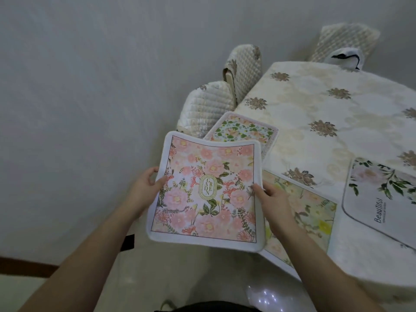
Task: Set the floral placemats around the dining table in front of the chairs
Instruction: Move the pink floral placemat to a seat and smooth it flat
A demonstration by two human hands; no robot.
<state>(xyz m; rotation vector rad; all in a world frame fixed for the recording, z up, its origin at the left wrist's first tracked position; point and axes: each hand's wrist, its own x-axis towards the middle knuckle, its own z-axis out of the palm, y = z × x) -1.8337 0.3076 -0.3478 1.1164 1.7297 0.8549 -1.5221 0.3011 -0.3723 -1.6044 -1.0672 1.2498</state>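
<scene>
I hold the pink floral placemat in the air with both hands, off the near left edge of the dining table. My left hand pinches its left border at 9 o'clock, thumb on the printed face and fingers curled underneath. My right hand grips the right border at 3 o'clock, thumb tip on the top face and the rest of the hand behind the mat. The mat sags a little between my hands, its far edge bowed. An oval emblem reading GARDEN sits at its center.

3 other mats lie on the cream tablecloth with brown flower motifs. A green-and-orange floral placemat lies at 12 o'clock from the one I hold, partly hidden by its far edge. A yellow floral placemat lies at 3 o'clock, just under my right hand, its near corner hanging over the table edge. A white placemat with dark green leaves and the word Beautiful lies farther toward 3 o'clock.

2 quilted chair backs stand at 12 o'clock beside the table, and a 3rd chair stands at 1 o'clock at the far side.
</scene>
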